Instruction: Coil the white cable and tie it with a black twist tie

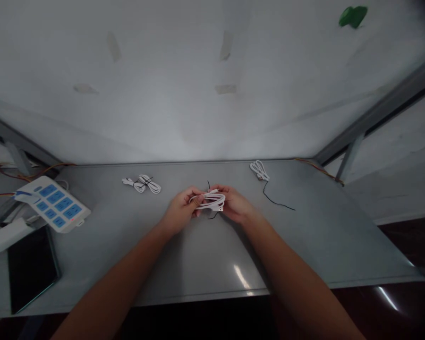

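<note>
Between my two hands a coiled white USB cable (212, 202) is held a little above the grey table. My left hand (184, 207) pinches the left end of the coil with thumb and fingers. At the coil's right end my right hand (235, 203) has its fingers closed, partly hidden behind the cable. The white USB plug (217, 208) lies along the coil's lower side. Ends of a thin black tie (213, 216) stick out above and below the coil; how it runs behind is hidden.
A tied white cable (147, 183) lies to the left. Another coiled white cable (258, 170) with a long black tie (276, 203) is at the right. A power strip (53, 203), a white adapter (9, 234) and a dark tablet (31, 269) occupy the table's left side. A white wall (184, 113) stands behind.
</note>
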A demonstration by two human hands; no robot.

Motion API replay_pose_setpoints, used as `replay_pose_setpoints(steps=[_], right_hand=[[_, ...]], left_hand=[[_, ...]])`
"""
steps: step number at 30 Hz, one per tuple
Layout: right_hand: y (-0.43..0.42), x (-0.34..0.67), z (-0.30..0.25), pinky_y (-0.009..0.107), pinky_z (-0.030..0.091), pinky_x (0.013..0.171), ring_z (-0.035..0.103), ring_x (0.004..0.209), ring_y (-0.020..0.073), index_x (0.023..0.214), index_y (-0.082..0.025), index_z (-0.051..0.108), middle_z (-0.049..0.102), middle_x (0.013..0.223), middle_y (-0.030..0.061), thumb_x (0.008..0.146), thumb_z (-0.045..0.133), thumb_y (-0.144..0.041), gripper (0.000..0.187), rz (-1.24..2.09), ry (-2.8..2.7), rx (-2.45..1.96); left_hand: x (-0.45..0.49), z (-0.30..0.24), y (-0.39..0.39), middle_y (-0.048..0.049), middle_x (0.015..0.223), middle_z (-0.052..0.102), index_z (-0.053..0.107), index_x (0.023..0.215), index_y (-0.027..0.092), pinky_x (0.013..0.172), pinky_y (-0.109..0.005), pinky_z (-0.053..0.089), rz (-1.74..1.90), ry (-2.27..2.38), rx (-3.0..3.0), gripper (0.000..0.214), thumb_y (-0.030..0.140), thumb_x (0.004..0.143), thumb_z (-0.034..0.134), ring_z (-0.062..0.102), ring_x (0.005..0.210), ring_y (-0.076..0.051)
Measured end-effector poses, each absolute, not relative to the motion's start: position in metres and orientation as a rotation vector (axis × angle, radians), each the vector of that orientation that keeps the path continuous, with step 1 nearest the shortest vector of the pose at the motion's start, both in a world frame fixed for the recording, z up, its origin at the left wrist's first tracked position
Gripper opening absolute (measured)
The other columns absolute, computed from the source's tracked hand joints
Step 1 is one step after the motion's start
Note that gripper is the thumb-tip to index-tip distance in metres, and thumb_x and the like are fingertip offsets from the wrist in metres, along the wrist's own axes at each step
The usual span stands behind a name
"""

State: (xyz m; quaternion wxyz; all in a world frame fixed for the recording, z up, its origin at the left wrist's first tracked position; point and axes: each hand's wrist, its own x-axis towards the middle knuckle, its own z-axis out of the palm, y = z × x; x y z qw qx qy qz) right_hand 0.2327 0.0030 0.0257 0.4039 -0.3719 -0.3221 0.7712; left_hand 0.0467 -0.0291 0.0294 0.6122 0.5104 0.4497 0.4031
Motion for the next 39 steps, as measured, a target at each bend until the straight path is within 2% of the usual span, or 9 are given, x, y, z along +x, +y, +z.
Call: replay_pose_setpoints(steps=[7, 16, 20, 22, 25, 28, 31, 35, 39], right_hand=[[0.002, 0.23, 0.021, 0.026, 0.048, 0.061, 0.063, 0.063, 0.015, 0.077, -0.017, 0.071, 0.071, 0.07, 0.0007, 0.067, 0.076, -0.015, 0.012, 2.06, -0.732, -0.851], [0.003, 0.235, 0.019, 0.029, 0.057, 0.069, 0.07, 0.07, 0.0179, 0.078, -0.017, 0.069, 0.075, 0.079, 0.0035, 0.068, 0.072, -0.01, 0.012, 2.214, -0.745, -0.597], [0.005, 0.234, 0.014, 0.029, 0.058, 0.068, 0.07, 0.071, 0.018, 0.076, -0.016, 0.07, 0.075, 0.082, 0.0038, 0.067, 0.072, -0.008, 0.013, 2.211, -0.742, -0.642], [0.005, 0.23, 0.014, 0.029, 0.058, 0.07, 0.07, 0.072, 0.0181, 0.083, -0.016, 0.072, 0.074, 0.081, 0.0043, 0.074, 0.071, -0.013, 0.01, 2.175, -0.748, -0.675], [0.002, 0.223, 0.014, 0.031, 0.057, 0.075, 0.07, 0.078, 0.0183, 0.094, -0.017, 0.075, 0.076, 0.086, 0.0056, 0.085, 0.069, -0.024, 0.013, 2.093, -0.822, -0.689], [-0.003, 0.218, 0.014, 0.033, 0.058, 0.079, 0.071, 0.084, 0.0191, 0.1, -0.018, 0.076, 0.078, 0.095, 0.0072, 0.082, 0.077, -0.029, 0.022, 2.045, -0.938, -0.705], [-0.008, 0.213, 0.012, 0.031, 0.057, 0.075, 0.071, 0.081, 0.018, 0.1, -0.018, 0.076, 0.078, 0.094, 0.0077, 0.076, 0.084, -0.03, 0.028, 1.953, -1.041, -0.773], [-0.014, 0.206, 0.006, 0.03, 0.057, 0.069, 0.069, 0.074, 0.0167, 0.097, -0.02, 0.074, 0.076, 0.085, 0.0031, 0.071, 0.086, -0.024, 0.029, 1.723, -1.176, -0.887], [-0.018, 0.202, 0.0, 0.034, 0.058, 0.076, 0.072, 0.077, 0.0184, 0.098, -0.022, 0.075, 0.078, 0.087, 0.003, 0.076, 0.081, -0.021, 0.023, 1.43, -1.402, -1.03]], left_hand=[[0.051, 0.031, -0.031, 0.0005, 0.083, 0.067, 0.057, 0.095, 0.019, 0.051, -0.02, 0.037, 0.875, 1.017, 1.133, 0.047, 0.061, 0.083, 0.074, 0.049, 0.053, -0.006], [0.048, 0.026, -0.028, -0.0022, 0.092, 0.067, 0.064, 0.122, 0.017, 0.053, -0.021, 0.037, 0.811, 0.929, 1.141, 0.05, 0.054, 0.089, 0.073, 0.049, 0.059, -0.007], [0.049, 0.028, -0.03, 0.0002, 0.077, 0.063, 0.073, 0.107, 0.015, 0.052, -0.022, 0.033, 0.795, 0.966, 1.228, 0.045, 0.057, 0.09, 0.07, 0.045, 0.056, -0.007], [0.049, 0.027, -0.03, 0.0029, 0.065, 0.057, 0.074, 0.106, 0.015, 0.052, -0.023, 0.031, 0.837, 1.015, 1.251, 0.046, 0.058, 0.09, 0.069, 0.043, 0.053, -0.008], [0.049, 0.023, -0.026, 0.0021, 0.069, 0.062, 0.073, 0.104, 0.016, 0.052, -0.023, 0.033, 1.007, 1.073, 1.178, 0.047, 0.059, 0.086, 0.072, 0.044, 0.053, -0.008], [0.047, 0.018, -0.02, 0.001, 0.075, 0.066, 0.071, 0.095, 0.016, 0.052, -0.022, 0.035, 1.178, 1.108, 1.07, 0.046, 0.059, 0.08, 0.077, 0.044, 0.052, -0.007], [0.045, 0.017, -0.016, 0.0033, 0.066, 0.06, 0.069, 0.089, 0.016, 0.051, -0.022, 0.034, 1.248, 1.16, 1.036, 0.044, 0.058, 0.078, 0.078, 0.044, 0.052, -0.008], [0.043, 0.016, -0.014, 0.0041, 0.064, 0.058, 0.068, 0.088, 0.016, 0.049, -0.022, 0.03, 1.282, 1.223, 0.989, 0.043, 0.056, 0.077, 0.078, 0.043, 0.049, -0.008], [0.041, 0.017, -0.013, 0.0056, 0.058, 0.053, 0.069, 0.091, 0.016, 0.048, -0.022, 0.026, 1.276, 1.227, 0.939, 0.042, 0.055, 0.076, 0.078, 0.042, 0.048, -0.008]])
